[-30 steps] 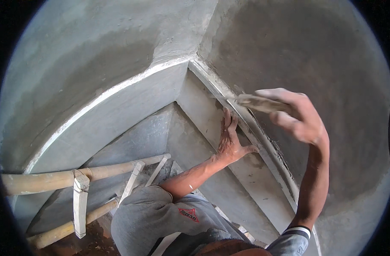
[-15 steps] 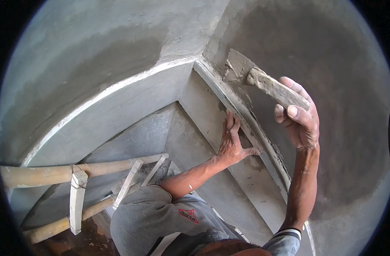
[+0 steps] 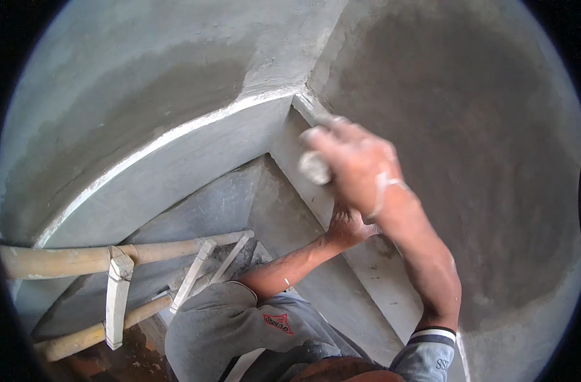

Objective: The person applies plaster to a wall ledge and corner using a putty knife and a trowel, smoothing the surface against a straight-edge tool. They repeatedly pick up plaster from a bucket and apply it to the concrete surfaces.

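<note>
Grey wet plaster [image 3: 443, 127] meets the corner ledge [image 3: 239, 121], where the right hand [image 3: 354, 165] curls its fingers around a blurred tool [image 3: 314, 167] while the left hand [image 3: 346, 226], fingers spread, braces on the sloped wall [image 3: 303, 223] below.

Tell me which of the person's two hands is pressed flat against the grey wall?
The left hand, lower down, fingers spread on the grey plastered wall. The right hand is raised higher, gripping a pale tool.
</note>
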`<state>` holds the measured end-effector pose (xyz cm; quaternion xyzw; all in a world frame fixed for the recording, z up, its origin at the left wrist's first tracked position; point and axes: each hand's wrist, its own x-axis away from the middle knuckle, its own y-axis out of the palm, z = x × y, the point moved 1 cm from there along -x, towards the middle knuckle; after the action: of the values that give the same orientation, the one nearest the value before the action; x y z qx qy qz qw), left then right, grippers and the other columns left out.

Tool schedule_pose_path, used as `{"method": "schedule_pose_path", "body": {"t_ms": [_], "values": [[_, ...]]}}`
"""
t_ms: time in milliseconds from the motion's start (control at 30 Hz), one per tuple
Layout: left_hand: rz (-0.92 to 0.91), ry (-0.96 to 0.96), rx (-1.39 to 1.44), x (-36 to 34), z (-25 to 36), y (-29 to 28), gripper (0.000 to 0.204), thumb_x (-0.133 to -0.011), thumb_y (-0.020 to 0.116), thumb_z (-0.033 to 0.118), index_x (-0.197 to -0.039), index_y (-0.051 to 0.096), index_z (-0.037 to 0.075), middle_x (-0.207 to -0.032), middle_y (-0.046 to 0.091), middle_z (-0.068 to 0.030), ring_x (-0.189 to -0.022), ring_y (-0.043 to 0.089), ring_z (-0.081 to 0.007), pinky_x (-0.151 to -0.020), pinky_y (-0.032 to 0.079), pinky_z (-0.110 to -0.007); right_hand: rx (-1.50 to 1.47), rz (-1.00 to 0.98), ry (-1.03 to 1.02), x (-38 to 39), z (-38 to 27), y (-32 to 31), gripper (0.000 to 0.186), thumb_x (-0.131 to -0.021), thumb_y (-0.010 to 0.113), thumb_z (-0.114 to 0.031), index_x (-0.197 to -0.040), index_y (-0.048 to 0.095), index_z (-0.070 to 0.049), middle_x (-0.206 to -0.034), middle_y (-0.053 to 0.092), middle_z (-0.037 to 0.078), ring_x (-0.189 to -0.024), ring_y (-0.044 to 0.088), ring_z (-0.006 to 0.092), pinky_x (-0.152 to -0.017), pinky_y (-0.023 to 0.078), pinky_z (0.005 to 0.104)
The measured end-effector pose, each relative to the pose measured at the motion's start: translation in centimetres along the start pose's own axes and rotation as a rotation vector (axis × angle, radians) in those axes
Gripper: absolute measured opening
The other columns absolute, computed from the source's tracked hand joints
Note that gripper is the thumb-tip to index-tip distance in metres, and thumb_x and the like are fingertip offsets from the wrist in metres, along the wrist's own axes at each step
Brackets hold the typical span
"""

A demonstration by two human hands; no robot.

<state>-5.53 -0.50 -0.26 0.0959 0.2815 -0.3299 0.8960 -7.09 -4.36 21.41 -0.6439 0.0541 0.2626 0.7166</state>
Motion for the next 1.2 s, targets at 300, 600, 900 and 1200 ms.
{"method": "schedule_pose_path", "body": {"t_ms": [300, 600, 900, 1200], "values": [[0.116, 0.138, -0.373, -0.1, 1.0, -0.7, 0.124, -0.066, 0.065, 0.072, -0.141, 0.006, -0.007, -0.144, 0.006, -0.0418, -0.137, 0.012, -0.0517, -0.110, 0.020, -0.056, 0.306, -0.195, -0.012, 4.0, -4.0, 3.9, 0.024, -0.079, 0.058, -0.020, -0.100, 0.055, -0.010, -0.105, 0.057, 0.018, -0.094, 0.060, 0.0309, -0.071, 0.053, 0.0554], [0.166, 0.237, -0.306, -0.2, 0.2, 0.0, 0.123, -0.067, 0.067, 0.070, -0.141, 0.006, -0.007, -0.144, 0.002, -0.0422, -0.137, 0.009, -0.0528, -0.109, 0.024, -0.056, 0.409, -0.301, 0.026, 1.4, -3.0, 5.7, 0.017, -0.076, 0.058, -0.018, -0.084, 0.059, -0.003, -0.087, 0.056, 0.014, -0.086, 0.058, 0.0248, -0.056, 0.057, 0.0365], [0.117, 0.204, -0.255, -0.2, 0.9, -0.4, 0.124, -0.066, 0.071, 0.065, -0.142, 0.002, -0.004, -0.144, -0.007, -0.0408, -0.137, 0.005, -0.0545, -0.110, 0.021, -0.057, 0.174, -0.192, 0.057, 0.5, -2.7, 6.5, 0.013, -0.075, 0.060, -0.010, -0.078, 0.058, 0.002, -0.076, 0.058, 0.017, -0.075, 0.061, 0.0262, -0.055, 0.055, 0.0344], [0.161, 0.266, -0.269, -0.3, 0.2, 0.0, 0.124, -0.065, 0.074, 0.062, -0.140, -0.001, -0.003, -0.144, -0.005, -0.0406, -0.135, 0.008, -0.0558, -0.109, 0.025, -0.057, -0.070, -0.080, 0.019, 1.8, -6.3, 1.6, 0.014, -0.071, 0.062, -0.010, -0.081, 0.056, -0.003, -0.078, 0.055, 0.014, -0.077, 0.059, 0.0221, -0.051, 0.055, 0.0338]]}}
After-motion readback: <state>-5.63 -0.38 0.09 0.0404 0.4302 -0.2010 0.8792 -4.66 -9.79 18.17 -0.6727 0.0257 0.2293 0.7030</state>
